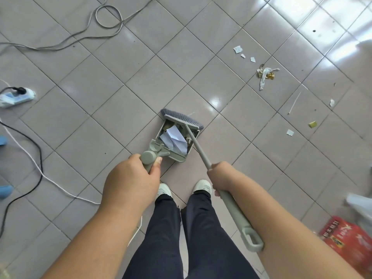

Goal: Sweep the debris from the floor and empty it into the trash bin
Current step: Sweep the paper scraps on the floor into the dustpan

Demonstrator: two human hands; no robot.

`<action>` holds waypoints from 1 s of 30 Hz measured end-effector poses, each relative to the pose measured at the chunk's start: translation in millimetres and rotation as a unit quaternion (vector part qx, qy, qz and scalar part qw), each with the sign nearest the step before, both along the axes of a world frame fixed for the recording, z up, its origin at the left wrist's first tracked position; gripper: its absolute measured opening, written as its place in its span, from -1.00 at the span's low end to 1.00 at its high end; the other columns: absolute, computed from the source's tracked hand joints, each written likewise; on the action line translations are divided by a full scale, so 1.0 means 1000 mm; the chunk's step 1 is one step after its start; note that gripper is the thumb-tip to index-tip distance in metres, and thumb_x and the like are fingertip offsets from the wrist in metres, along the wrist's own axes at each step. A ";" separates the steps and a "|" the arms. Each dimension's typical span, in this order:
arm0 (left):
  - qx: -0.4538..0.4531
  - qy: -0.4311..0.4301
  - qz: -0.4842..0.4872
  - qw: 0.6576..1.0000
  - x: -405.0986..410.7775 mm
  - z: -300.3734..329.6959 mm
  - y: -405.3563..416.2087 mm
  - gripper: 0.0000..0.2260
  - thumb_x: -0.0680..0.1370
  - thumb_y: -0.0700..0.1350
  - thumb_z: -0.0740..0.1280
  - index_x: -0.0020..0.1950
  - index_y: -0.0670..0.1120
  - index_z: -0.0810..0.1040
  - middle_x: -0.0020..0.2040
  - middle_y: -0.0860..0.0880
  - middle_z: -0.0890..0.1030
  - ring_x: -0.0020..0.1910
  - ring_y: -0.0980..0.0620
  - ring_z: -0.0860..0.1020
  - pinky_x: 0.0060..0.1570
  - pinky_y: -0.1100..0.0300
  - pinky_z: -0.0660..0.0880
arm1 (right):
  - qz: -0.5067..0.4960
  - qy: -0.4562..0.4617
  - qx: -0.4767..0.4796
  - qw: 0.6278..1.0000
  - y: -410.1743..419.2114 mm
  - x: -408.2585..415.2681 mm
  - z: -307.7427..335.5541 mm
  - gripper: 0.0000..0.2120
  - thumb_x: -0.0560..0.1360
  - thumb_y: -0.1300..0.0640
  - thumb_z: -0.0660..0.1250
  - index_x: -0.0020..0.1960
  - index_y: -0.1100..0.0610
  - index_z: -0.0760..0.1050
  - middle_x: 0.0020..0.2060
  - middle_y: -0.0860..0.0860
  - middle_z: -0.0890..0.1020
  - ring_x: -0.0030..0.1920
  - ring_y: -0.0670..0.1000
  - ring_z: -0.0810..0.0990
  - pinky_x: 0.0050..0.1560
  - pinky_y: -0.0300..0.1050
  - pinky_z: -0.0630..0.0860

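My left hand (130,182) grips the upright handle of a green dustpan (159,150) that stands on the tiled floor in front of my feet. White folded paper (174,137) and darker scraps lie inside the pan. My right hand (218,178) grips the grey-green broom handle (198,148). The broom head (182,118) with grey bristles sits at the pan's far mouth. Loose debris lies to the right: a crumpled wrapper (265,74), small paper bits (238,49), a thin white stick (294,103), a yellow scrap (312,124). No trash bin is clearly in view.
Cables (108,16) loop across the floor at top left, and a white and a black cord (38,154) run along the left. A power strip (17,96) lies at the left edge. A red box (346,238) sits at lower right beside a pale blurred object (360,204).
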State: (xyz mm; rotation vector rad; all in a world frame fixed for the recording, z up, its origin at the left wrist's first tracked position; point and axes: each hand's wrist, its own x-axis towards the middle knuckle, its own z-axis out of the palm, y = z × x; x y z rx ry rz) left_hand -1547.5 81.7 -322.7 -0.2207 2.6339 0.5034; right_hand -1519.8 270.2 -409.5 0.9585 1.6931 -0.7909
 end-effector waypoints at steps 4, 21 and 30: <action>0.019 0.008 -0.012 1.000 -0.006 0.003 0.005 -0.65 0.53 0.13 0.22 -0.20 -0.15 0.47 -0.38 -0.05 0.44 -0.30 -0.16 0.39 -0.30 0.15 0.32 | -0.021 0.007 -0.015 1.000 0.000 0.014 0.006 -0.75 0.56 0.25 0.08 -0.28 0.12 0.31 -0.42 0.08 0.46 -0.69 -0.04 0.47 -0.69 -0.38 0.33; 0.030 0.026 -0.116 0.992 -0.047 0.005 0.109 -0.64 0.53 0.14 0.21 -0.25 -0.13 0.47 -0.41 -0.02 0.46 -0.33 -0.13 0.39 -0.34 0.14 0.28 | -0.129 -0.034 -0.061 0.989 0.085 0.012 0.011 -0.66 0.57 0.23 -0.02 0.27 0.10 0.38 -0.58 0.05 0.48 -0.71 -0.02 0.43 -0.48 -0.26 0.36; 0.039 0.031 -0.159 0.986 -0.077 0.006 0.232 -0.63 0.53 0.14 0.20 -0.31 -0.11 0.44 -0.41 -0.06 0.49 -0.33 -0.14 0.45 -0.39 0.13 0.29 | -0.206 0.011 -0.045 0.977 0.190 0.005 0.010 -0.67 0.55 0.25 0.03 0.26 0.12 0.40 -0.34 0.11 0.46 -0.56 0.06 0.45 -0.50 -0.26 0.41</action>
